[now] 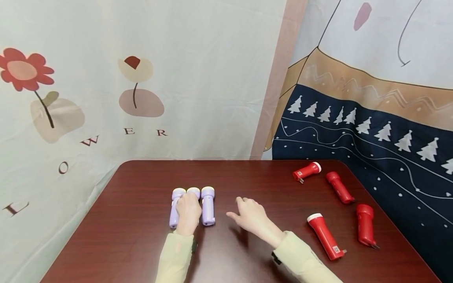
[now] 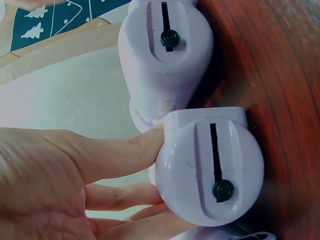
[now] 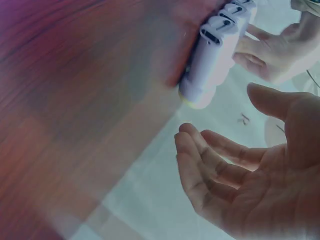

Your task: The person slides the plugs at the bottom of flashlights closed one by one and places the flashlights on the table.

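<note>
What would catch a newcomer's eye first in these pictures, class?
Probably the four red flashlights, scattered over the right side of the dark table. Next, three lilac flashlights lie side by side left of centre, the left hand gripping the middle one. Behind, a large red flower decorates the pale cloth at upper left.

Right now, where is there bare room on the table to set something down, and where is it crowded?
The table is bare left of the purple flashlights to its edge, and beyond the right hand, between purple and red flashlights. Crowded: the purple row, where the left hand holds the middle flashlight, and the right side, with four red flashlights.
</note>
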A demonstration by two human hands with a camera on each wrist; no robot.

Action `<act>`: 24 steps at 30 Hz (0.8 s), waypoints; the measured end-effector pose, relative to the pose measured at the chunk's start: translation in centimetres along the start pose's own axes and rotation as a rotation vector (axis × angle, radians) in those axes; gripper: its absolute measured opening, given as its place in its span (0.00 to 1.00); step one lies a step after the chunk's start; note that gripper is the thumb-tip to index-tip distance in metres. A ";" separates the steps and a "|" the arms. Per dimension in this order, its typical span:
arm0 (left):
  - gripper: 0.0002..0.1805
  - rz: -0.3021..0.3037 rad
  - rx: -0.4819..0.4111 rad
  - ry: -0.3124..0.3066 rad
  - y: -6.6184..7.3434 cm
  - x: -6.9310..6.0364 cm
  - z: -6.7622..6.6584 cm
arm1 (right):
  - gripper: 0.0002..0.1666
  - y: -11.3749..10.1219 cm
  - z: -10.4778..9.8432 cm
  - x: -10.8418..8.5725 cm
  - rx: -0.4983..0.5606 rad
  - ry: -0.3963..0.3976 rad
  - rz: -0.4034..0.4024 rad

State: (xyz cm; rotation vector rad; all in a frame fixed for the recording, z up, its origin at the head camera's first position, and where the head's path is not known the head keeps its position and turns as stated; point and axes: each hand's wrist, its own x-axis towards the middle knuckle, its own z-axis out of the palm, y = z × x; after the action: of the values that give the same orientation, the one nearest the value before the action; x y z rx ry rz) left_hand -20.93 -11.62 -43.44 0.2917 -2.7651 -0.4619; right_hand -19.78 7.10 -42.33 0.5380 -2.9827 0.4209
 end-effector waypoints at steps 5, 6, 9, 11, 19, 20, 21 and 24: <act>0.02 0.014 -0.002 0.025 -0.1 -0.1 -0.1 | 0.23 2.4 -2.1 -2.1 -0.028 0.069 -0.005; 0.03 0.026 -0.004 0.036 -0.1 -0.2 -0.1 | 0.23 2.9 -2.5 -2.5 -0.036 0.082 0.007; 0.04 0.054 -0.007 0.059 -0.1 -0.3 0.0 | 0.24 4.8 -3.5 -3.7 -0.061 0.110 0.056; 0.04 0.054 -0.006 0.062 -0.1 -0.3 0.0 | 0.26 6.1 -4.1 -4.5 -0.082 0.117 0.094; 0.03 0.031 -0.013 0.038 0.1 -0.3 0.1 | 0.33 11.1 -5.6 -7.5 -0.109 0.110 0.239; 0.03 0.029 -0.013 0.037 0.1 -0.3 0.1 | 0.35 11.6 -5.7 -7.8 -0.104 0.101 0.260; 0.04 0.025 -0.014 0.038 0.1 -0.3 0.1 | 0.36 12.1 -5.7 -8.1 -0.101 0.094 0.271; 0.07 0.018 -0.013 0.044 0.1 -0.3 0.1 | 0.39 13.3 -5.8 -8.9 -0.093 0.073 0.316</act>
State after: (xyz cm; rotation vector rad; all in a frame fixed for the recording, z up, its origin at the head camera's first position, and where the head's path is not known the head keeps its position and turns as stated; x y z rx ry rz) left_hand -20.66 -11.41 -43.61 0.2707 -2.7187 -0.4632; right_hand -16.00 23.68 -41.26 0.0404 -3.0009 0.3117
